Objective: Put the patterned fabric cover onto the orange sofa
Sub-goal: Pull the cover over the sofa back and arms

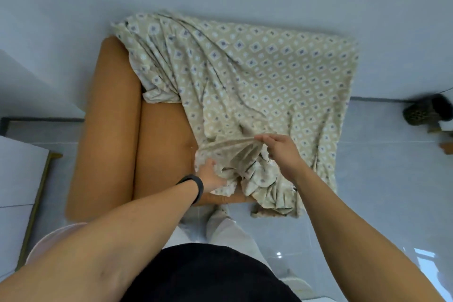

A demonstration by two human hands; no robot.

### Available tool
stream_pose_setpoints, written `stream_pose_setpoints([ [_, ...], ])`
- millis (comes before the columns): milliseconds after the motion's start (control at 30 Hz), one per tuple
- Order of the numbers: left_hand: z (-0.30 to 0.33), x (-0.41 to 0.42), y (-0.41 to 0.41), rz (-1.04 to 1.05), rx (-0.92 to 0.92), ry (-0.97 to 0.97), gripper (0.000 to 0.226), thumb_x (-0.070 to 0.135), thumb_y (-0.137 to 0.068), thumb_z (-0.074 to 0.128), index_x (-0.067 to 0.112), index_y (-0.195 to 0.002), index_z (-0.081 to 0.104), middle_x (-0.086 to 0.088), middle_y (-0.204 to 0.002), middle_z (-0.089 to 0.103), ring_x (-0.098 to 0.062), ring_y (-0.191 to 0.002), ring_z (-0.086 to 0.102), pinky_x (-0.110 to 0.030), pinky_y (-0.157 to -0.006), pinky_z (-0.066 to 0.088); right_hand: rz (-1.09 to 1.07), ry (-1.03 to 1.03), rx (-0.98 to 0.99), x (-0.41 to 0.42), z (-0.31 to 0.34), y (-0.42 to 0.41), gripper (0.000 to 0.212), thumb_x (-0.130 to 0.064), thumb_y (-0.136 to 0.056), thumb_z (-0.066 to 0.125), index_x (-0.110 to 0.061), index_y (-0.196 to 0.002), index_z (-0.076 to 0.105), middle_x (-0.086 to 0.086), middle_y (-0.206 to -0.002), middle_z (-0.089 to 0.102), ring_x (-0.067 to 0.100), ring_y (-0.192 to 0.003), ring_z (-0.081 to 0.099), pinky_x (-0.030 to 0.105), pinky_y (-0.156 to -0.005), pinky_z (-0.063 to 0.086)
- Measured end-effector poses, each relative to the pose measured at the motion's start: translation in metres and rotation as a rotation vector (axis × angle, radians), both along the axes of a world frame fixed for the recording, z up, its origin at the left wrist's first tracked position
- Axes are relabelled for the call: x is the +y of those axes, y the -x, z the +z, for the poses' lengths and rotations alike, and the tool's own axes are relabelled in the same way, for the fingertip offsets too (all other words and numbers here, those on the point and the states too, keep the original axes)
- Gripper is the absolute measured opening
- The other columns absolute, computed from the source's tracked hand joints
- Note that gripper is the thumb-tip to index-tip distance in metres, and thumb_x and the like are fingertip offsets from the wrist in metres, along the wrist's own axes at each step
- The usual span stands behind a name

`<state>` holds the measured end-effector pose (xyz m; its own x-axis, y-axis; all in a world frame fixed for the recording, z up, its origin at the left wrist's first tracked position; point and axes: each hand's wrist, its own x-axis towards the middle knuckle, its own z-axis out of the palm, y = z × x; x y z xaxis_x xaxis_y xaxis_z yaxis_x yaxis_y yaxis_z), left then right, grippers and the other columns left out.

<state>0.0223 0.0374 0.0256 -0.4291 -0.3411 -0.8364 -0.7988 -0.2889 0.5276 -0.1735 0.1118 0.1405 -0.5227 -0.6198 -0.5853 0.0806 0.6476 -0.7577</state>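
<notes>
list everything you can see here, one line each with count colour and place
patterned fabric cover: one, beige with blue-and-white diamonds, draped over the sofa's right side and back, bunched at the front
orange sofa: one, orange, centre against the wall, left armrest and seat bare
tiled floor: one, pale grey, glossy, around the sofa
white furniture edge: one, white with a wooden trim, far left
dark spotted object: one, dark, blurred, on the floor far right
black wristband: one, on the left wrist
left hand: one, gripping the bunched cover
right hand: one, pinching a fold of cover

cover (pixel 257 76): beige, blue-and-white diamonds
sofa (pixel 107 130): orange
wristband (pixel 195 187): black
floor (pixel 382 179): pale grey tiles
</notes>
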Motion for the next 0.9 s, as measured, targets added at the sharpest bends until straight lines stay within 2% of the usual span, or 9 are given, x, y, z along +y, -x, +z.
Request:
stream_pose_setpoints([
  [100,-0.015,0.01,0.027,0.047,-0.004,-0.089,0.122,0.047,-0.069,0.087,0.025,-0.158,0.007,-0.008,-0.155,0.035,-0.033,-0.132,0.048,-0.043,-0.097,0.051,-0.066,0.071,-0.014,0.001,0.027,0.011,0.026,-0.021,-0.104,0.052,-0.016,-0.104,0.078,-0.021,-0.064,0.063,0.012,-0.061,0.035,0.026,-0.063,0.038],
  [167,-0.027,0.017,0.045,0.125,0.009,0.002,0.13,0.055,-0.058,0.091,0.037,-0.156,0.007,-0.005,-0.158,0.032,-0.031,-0.137,0.044,-0.045,-0.105,0.047,-0.07,0.113,-0.015,0.003,0.042,0.022,0.027,-0.019,-0.104,0.051,-0.013,-0.107,0.076,-0.02,-0.059,0.06,0.011,-0.061,0.034,0.025,-0.063,0.038],
  [333,0.007,0.01,0.068,0.351,-0.028,0.34,0.11,0.039,-0.083,0.079,0.028,-0.159,0.0,-0.013,-0.158,0.015,-0.038,-0.135,0.04,-0.041,-0.095,0.044,-0.012,0.198,-0.014,0.003,0.061,0.051,0.027,-0.02,-0.104,0.051,-0.017,-0.104,0.078,-0.011,-0.069,0.061,0.01,-0.062,0.036,0.027,-0.067,0.04],
  [400,0.006,-0.007,0.076,0.291,-0.021,0.385,0.084,0.038,-0.088,0.074,0.024,-0.156,0.027,-0.012,-0.151,0.034,-0.036,-0.124,0.052,-0.036,-0.088,0.048,0.018,0.214,-0.017,0.0,0.063,0.06,0.027,-0.02,-0.104,0.051,-0.019,-0.102,0.078,-0.003,-0.079,0.061,0.01,-0.062,0.036,0.028,-0.069,0.04],
  [500,0.015,-0.021,0.101,0.083,-0.043,0.489,0.02,0.029,-0.1,0.055,0.016,-0.108,0.067,-0.011,-0.109,0.068,-0.025,-0.081,0.061,-0.034,-0.069,0.052,0.055,0.214,-0.019,-0.001,0.065,0.076,0.027,-0.022,-0.104,0.051,-0.02,-0.103,0.078,-0.008,-0.1,0.072,0.011,-0.064,0.037,0.027,-0.072,0.043],
  [567,0.019,-0.017,0.115,0.045,-0.006,0.534,0.021,0.023,-0.103,0.044,0.013,-0.097,0.061,-0.011,-0.095,0.066,-0.024,-0.07,0.054,-0.034,-0.062,0.043,0.071,0.207,-0.014,0.0,0.064,0.086,0.027,-0.023,-0.104,0.051,-0.021,-0.105,0.078,-0.014,-0.099,0.071,0.011,-0.068,0.04,0.027,-0.074,0.043],
  [667,0.027,-0.004,0.122,0.114,0.068,0.468,0.025,0.021,-0.107,0.033,0.009,-0.11,0.055,-0.006,-0.094,0.058,-0.025,-0.073,0.054,-0.033,-0.063,0.044,0.031,0.232,-0.01,0.002,0.062,0.105,0.027,-0.025,-0.104,0.05,-0.02,-0.113,0.076,-0.017,-0.096,0.07,0.013,-0.076,0.048,0.025,-0.076,0.045],
  [767,0.046,0.004,0.118,0.176,0.131,0.458,0.019,0.025,-0.108,0.033,0.019,-0.107,0.051,-0.004,-0.107,0.06,-0.031,-0.092,0.062,-0.05,-0.087,0.054,0.035,0.235,-0.026,0.003,0.048,0.116,0.034,-0.024,-0.105,0.048,-0.02,-0.136,0.063,-0.01,-0.127,0.066,0.015,-0.11,0.062,0.027,-0.093,0.05],
  [900,0.089,-0.01,0.115,0.336,0.253,0.463,0.024,0.032,-0.108,0.035,0.02,-0.116,0.054,0.0,-0.106,0.057,-0.02,-0.09,0.056,-0.039,-0.086,0.047,0.152,0.109,0.285,0.018,0.005,0.092,0.048,-0.02,-0.1,0.051,-0.019,-0.148,0.045,0.002,-0.15,0.045,0.019,-0.138,0.042,0.033,-0.111,0.036],
])
